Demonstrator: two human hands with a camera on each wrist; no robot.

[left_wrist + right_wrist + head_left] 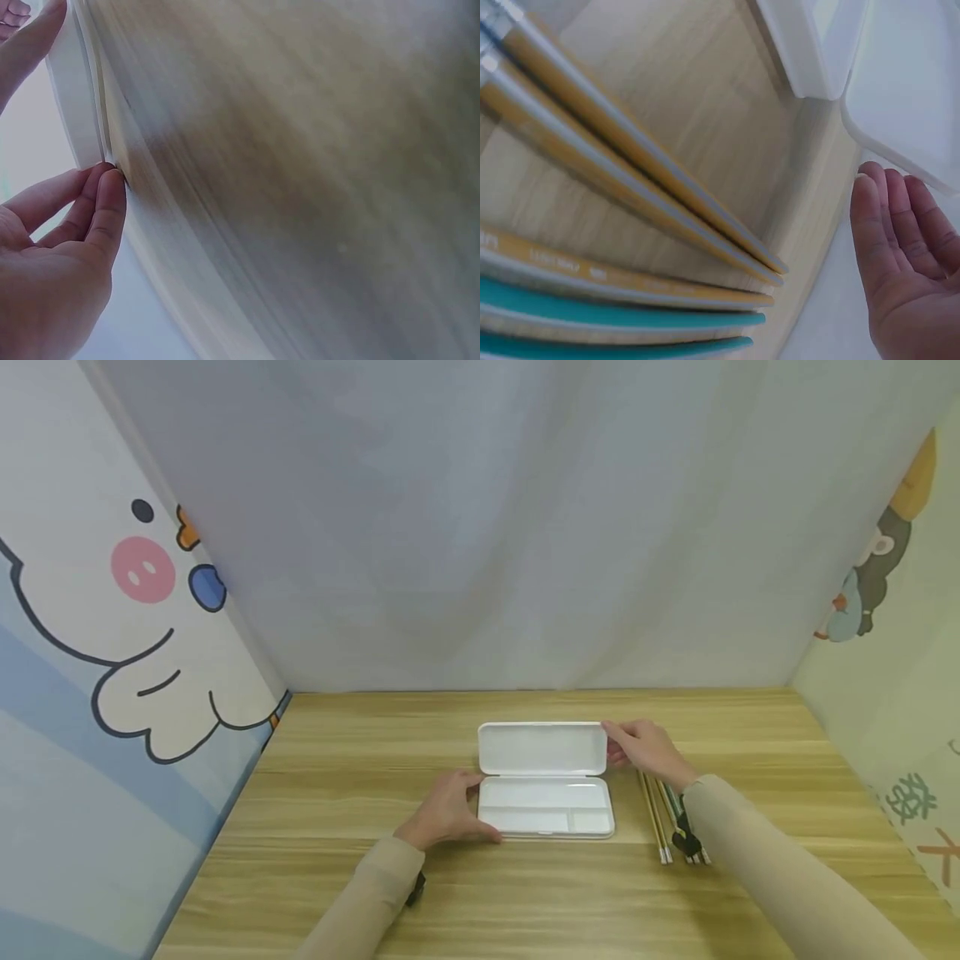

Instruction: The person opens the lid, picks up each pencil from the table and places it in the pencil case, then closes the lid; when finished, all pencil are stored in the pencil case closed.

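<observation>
Head view: opened white hinged palette case (543, 792) on surface (360, 743) betw. both hands, L hand (444, 811) gripping its L end, R hand (643, 747) at lid (542, 749) edge, pinch unclear; prob. light, stiff, slick plastic, so best steady base (525, 807) ends.

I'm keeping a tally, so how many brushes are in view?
5 visible: three yellow brushes right of the white box, two green brushes farther right; more may be hidden.

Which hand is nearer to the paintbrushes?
Right. The right hand is at the right edge of the lid, by the far ends of the paintbrushes; the left hand is farther off, at the left end of the white case.
</observation>
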